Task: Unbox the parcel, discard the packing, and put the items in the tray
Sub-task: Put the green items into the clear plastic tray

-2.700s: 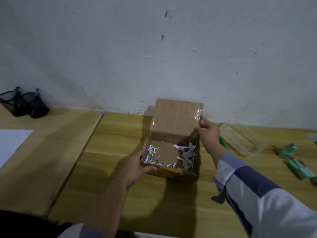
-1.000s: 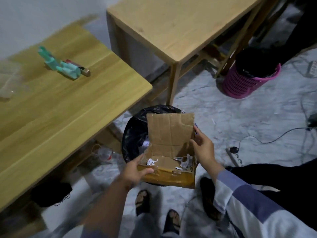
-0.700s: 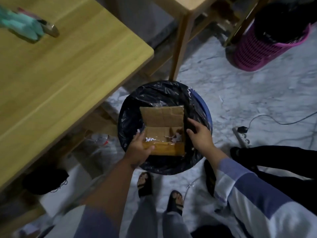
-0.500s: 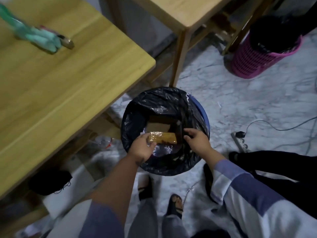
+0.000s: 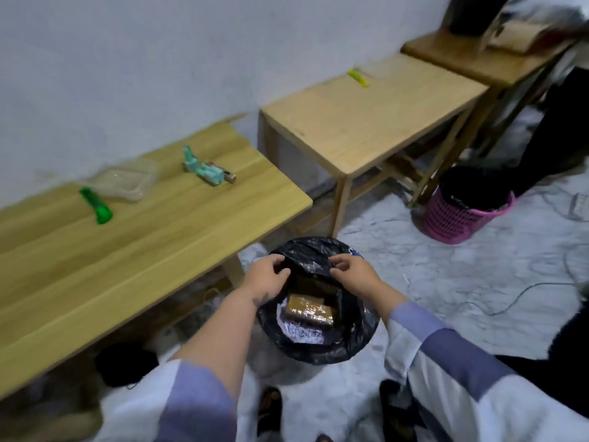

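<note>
Cardboard box (image 5: pixel 308 311) lies in the black-lined bin (image 5: pixel 357 333); both hands' fingers (image 5: pixel 342 266) hover loosely curled, holding nothing.

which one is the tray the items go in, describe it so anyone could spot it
On the long wooden table by the wall, look at the far edge. The tray is a shallow clear plastic dish between the green tool and the teal items, the only see-through thing there.

Light: dim, flat indoor light; its source can't be told.
Shadows: deep dark under the surface (image 5: pixel 134 250); soft shade inside the bin liner (image 5: pixel 322 339).
Glare: small sheen on the tape of the box (image 5: pixel 309 311) and on the liner's wrinkles.
Blur: motion smear throughout, worst at the top right corner; the clear tray (image 5: pixel 127 183) is hazy.
Distortion: wide-angle bending, wall line and surface edges slant.
</note>
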